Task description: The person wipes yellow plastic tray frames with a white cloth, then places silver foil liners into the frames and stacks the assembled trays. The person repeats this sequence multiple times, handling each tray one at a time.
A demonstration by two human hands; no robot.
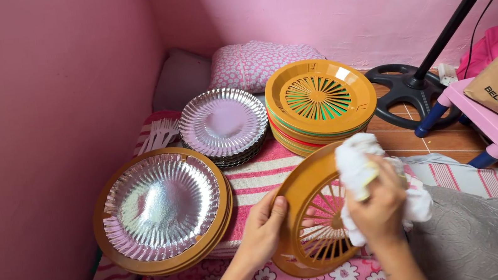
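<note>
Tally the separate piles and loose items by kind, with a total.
Orange slotted plate holder in the hands: 1
White cloth: 1
Piles of plastic plate holders: 1
Piles of silver foil plates: 1
Holder piles topped with a foil plate: 1
Total: 5

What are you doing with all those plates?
A person's left hand holds an orange slotted plate holder on edge, while the right hand presses a white cloth against it. Nearby lie a stack of plate holders, a pile of silver foil plates, and one foil plate in a holder.
</note>
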